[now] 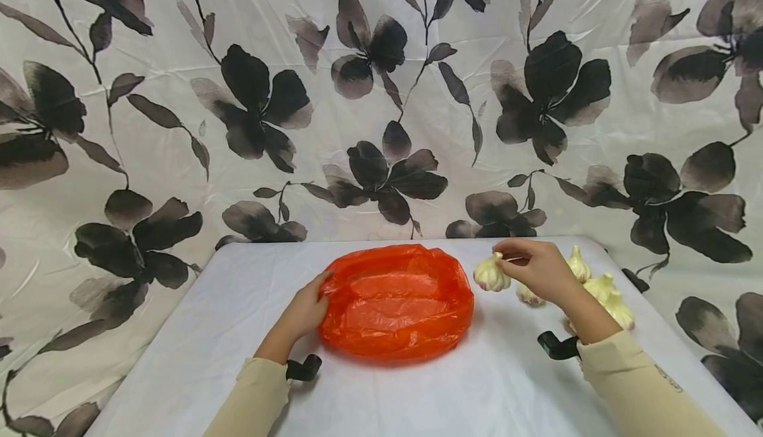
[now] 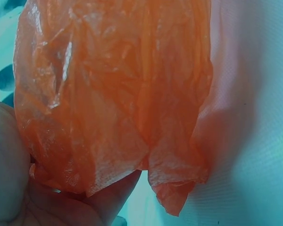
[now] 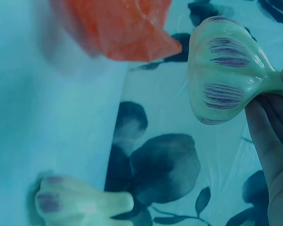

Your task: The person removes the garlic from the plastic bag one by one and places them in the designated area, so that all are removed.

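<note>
An orange-red plastic bag (image 1: 393, 304) stands on the table with its mouth spread wide, facing up. My left hand (image 1: 305, 306) grips the bag's left rim; in the left wrist view the thumb and fingers lie on either side of the thin plastic (image 2: 108, 94). To the right of the bag, my right hand (image 1: 539, 268) pinches a garlic bulb (image 1: 491, 273) by its stem, just off the bag's right edge. Purple streaks mark this pale bulb (image 3: 226, 70) in the right wrist view. Other garlic bulbs (image 1: 610, 301) lie beyond and beneath the right hand, partly hidden by it.
A white cloth covers the table (image 1: 417, 397). Behind it hangs a pale curtain (image 1: 381, 126) printed with dark flowers. Black wrist mounts (image 1: 304, 367) sit at both sleeve cuffs. One more bulb (image 3: 75, 202) lies near the table edge in the right wrist view.
</note>
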Demonstrator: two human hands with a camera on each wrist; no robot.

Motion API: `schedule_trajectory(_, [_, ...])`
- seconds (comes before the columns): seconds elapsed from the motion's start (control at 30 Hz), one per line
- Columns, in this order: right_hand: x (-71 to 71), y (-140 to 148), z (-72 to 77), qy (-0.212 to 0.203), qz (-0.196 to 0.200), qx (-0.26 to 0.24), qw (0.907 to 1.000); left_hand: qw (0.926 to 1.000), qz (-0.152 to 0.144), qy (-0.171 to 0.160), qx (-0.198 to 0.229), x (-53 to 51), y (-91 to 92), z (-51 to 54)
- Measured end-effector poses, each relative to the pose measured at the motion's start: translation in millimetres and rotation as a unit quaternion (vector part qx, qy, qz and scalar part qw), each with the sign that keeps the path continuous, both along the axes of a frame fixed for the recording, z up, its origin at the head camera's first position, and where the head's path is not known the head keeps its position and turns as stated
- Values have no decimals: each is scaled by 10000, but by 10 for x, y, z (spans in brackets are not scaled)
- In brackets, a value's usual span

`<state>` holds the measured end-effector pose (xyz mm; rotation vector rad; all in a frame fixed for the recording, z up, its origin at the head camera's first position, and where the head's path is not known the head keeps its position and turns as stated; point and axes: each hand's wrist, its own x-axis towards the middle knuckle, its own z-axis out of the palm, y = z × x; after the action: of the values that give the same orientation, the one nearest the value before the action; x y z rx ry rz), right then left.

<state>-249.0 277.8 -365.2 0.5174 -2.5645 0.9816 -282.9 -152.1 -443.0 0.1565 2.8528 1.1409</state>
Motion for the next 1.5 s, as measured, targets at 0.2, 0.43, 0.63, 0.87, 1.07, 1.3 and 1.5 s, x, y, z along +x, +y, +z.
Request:
schedule_trajectory(0.2, [69,204,-31,-352,-173,93,9992,10000,-19,-11,12,-9,-14,-13])
schedule_trajectory(0.43, [132,380,-108,-537,-388,197,9976,10000,7,24,-15,-3,-10,7])
schedule_trajectory(0.63, [183,501,-187,-521,-448,290,9972,10000,11,8,-23,9,-28,18])
schedule_trajectory(0.87, [233,610,-308,-720,-587,559,9941,10000,31,-28,26,10,-32,28])
schedule_trajectory(1.07, [290,677,-410,-858,-609,502,9932,10000,-3,21,22,-5,-37,12])
schedule_trajectory(1.3, [329,734,-481,-1152,-640,191,9911,9999,-11,112,-25,-23,-52,-8])
schedule_trajectory(1.5, [363,765,-533,-1108,-785,362,9901,10000,-7,54,9,-2,-46,8])
